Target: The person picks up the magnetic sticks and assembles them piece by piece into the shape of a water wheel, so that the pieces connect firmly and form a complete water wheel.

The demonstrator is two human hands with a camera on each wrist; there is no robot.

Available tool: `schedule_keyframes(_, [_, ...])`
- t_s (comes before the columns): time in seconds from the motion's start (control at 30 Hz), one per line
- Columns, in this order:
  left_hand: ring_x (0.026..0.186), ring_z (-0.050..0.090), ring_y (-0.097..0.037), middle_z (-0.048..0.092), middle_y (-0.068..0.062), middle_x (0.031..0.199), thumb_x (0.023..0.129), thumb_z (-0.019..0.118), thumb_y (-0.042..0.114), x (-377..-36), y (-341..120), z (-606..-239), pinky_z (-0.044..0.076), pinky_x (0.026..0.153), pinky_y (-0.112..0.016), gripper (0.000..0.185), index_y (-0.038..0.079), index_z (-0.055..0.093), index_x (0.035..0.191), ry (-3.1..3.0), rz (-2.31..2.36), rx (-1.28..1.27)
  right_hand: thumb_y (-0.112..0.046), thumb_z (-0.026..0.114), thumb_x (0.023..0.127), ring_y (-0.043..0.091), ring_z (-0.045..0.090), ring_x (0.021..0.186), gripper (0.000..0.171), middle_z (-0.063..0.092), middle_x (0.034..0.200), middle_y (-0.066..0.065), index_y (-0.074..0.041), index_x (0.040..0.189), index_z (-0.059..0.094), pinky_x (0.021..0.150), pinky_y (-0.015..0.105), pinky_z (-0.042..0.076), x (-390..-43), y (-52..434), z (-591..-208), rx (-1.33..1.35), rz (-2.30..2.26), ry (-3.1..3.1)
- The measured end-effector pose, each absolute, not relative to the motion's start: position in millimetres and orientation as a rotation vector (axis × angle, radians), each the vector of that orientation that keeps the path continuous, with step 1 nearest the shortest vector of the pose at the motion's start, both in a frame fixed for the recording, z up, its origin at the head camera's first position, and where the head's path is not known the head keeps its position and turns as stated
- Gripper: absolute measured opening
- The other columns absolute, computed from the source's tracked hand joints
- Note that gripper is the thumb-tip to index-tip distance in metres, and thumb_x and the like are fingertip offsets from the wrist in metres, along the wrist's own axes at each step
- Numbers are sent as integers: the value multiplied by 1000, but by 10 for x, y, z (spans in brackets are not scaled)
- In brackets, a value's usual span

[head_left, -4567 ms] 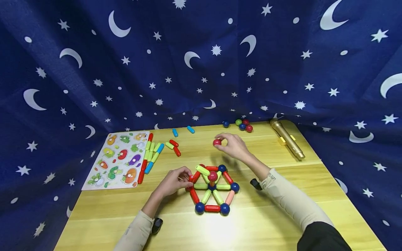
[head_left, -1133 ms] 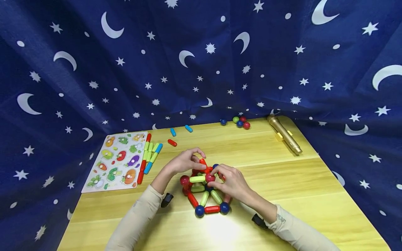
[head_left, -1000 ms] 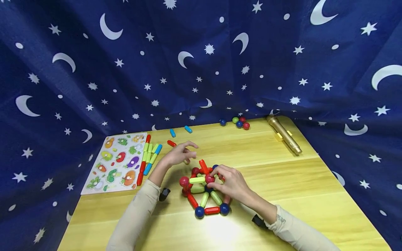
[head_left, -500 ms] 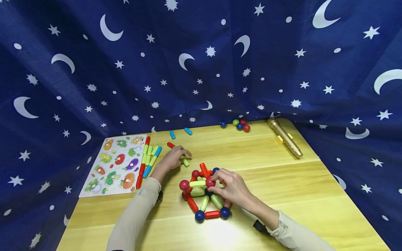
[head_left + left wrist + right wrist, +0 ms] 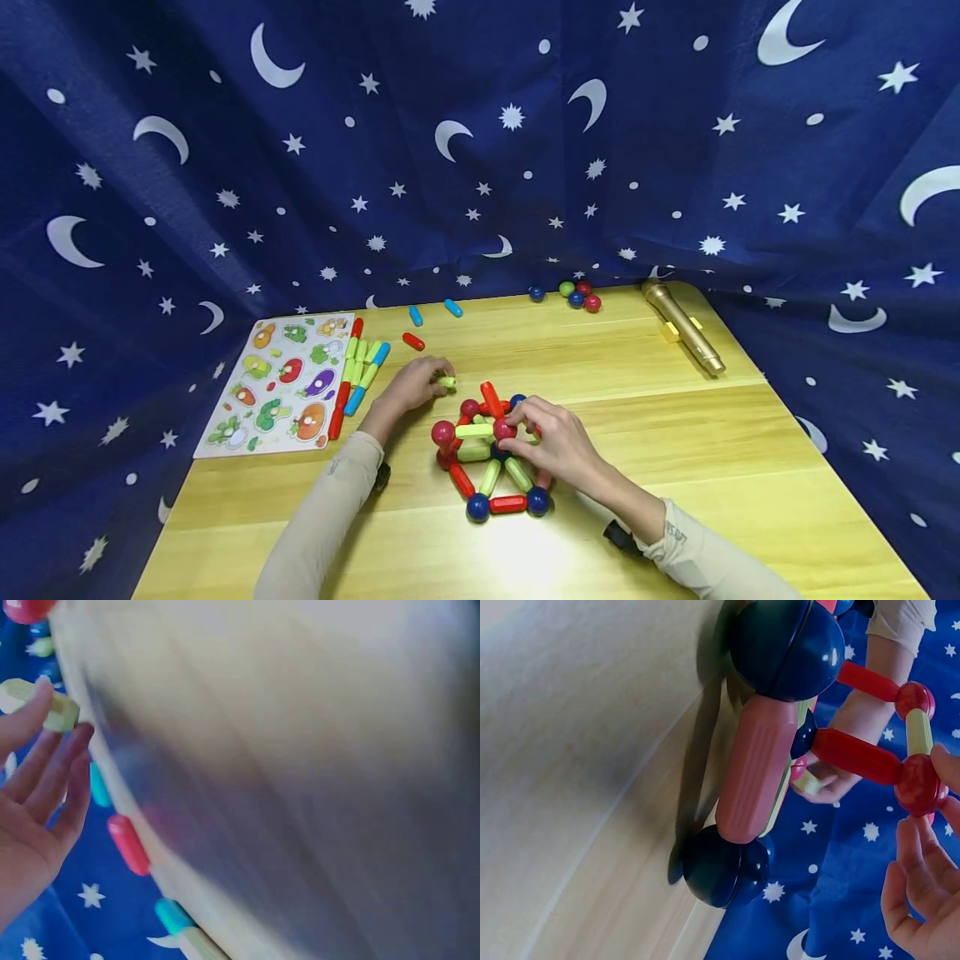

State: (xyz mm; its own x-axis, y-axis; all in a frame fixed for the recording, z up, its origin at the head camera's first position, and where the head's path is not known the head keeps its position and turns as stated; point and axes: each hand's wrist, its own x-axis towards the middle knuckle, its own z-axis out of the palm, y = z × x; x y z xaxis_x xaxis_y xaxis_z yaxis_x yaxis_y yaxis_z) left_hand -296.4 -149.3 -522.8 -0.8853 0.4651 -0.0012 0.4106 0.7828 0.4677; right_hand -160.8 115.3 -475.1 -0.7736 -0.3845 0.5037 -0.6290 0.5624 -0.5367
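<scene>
On wooden surface (image 5: 675, 417), mid-front: rod-and-ball frame (image 5: 491, 454). Right hand (image 5: 555, 442) fingers pinch its top red ball (image 5: 503, 430). Left hand (image 5: 408, 387) fingers clamp green rod (image 5: 447, 382) just beside. Best: steady ball, seat rod end-on gently.

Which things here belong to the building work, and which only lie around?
In use: rod-and-ball structure; red ball pinched by right hand; green rod held by left hand.
Lying about: vegetable puzzle board; gold flashlight.
</scene>
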Motion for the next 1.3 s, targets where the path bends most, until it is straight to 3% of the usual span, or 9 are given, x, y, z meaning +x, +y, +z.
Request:
schedule_keyframes(0.3, [98, 69, -18, 73, -6, 102, 84, 76, 11, -2726, -1251, -5018, 54, 88, -36, 28, 12, 62, 108, 2493, 1278, 620, -27, 86, 72, 14, 50, 53, 27, 60, 74, -3, -19, 88, 66, 49, 13, 32, -1615, 1159, -4757, 831, 1038, -2474])
schedule_keyframes(0.9, [97, 69, -18, 72, -5, 103, 84, 76, 18, -2612, -1255, -5120, 55, 85, -35, 26, 15, 64, 106, 2454, 1323, 646, -27, 85, 73, 15, 55, 60, 28, 62, 76, -2, -18, 90, 66, 53, 14, 38, -1608, 1160, -4762, 853, 1074, -2478])
schedule_keyframes(1.3, [99, 68, -20, 71, -6, 107, 85, 75, 15, -2641, -1274, -5139, 55, 87, -35, 28, 12, 63, 110, 2452, 1320, 650, -25, 86, 71, 12, 58, 62, 27, 66, 87, -8, -19, 93, 71, 57, 16, 42, -1605, 1177, -4783, 930, 1032, -2412])
